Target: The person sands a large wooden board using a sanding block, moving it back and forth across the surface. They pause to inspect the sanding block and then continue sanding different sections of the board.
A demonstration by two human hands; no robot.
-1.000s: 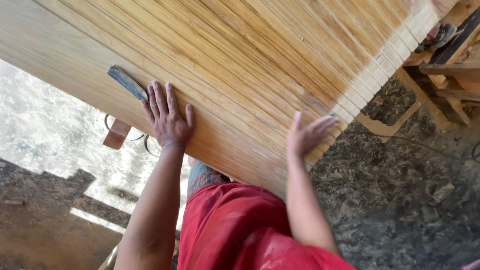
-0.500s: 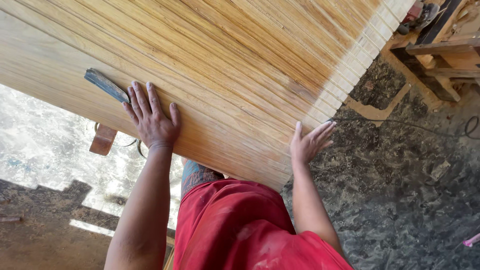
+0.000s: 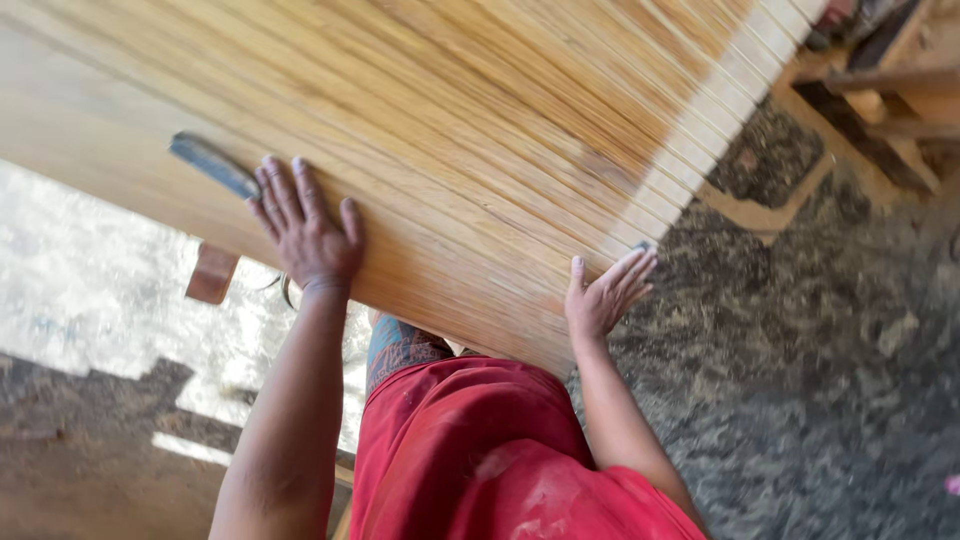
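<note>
A large slatted panel of pale wooden strips [image 3: 480, 130] fills the far view. The left hand [image 3: 305, 235] has slid left, fingers spread flat, touching a grey flat tool [image 3: 213, 166]. The right hand [image 3: 603, 296], open, steadies the near-right edge.

Both hands [image 3: 305, 235] on panel [image 3: 480, 130]; blade [image 3: 213, 165] left.

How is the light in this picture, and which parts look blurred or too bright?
Head view: sunlight washes out the ground at lower left, with a hard dark shadow below it; the wooden panel is evenly lit; the sawdust floor at right looks smeared.
</note>
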